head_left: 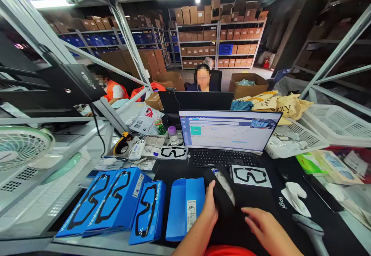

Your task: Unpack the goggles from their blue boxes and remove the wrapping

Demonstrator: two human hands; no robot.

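Note:
My left hand (209,209) grips the left edge of a black cloth pouch (224,205) that lies on the black desk mat, thumb on top, fingers closed round it. My right hand (262,223) rests on the same pouch from the right, fingers bent down onto the fabric. Something pale (224,182) pokes out of the pouch's far end. An open blue box (185,205) lies just left of my left hand. Several blue goggle boxes (116,202) lie further left. A goggle card (251,175) lies beyond the pouch.
A keyboard (223,157) and lit monitor (228,130) stand ahead. A white mouse (295,196) and a scanner (311,231) lie at right, white baskets (333,122) beyond. A fan (20,146) sits left. Two people sit behind the desk; shelves of cartons fill the back.

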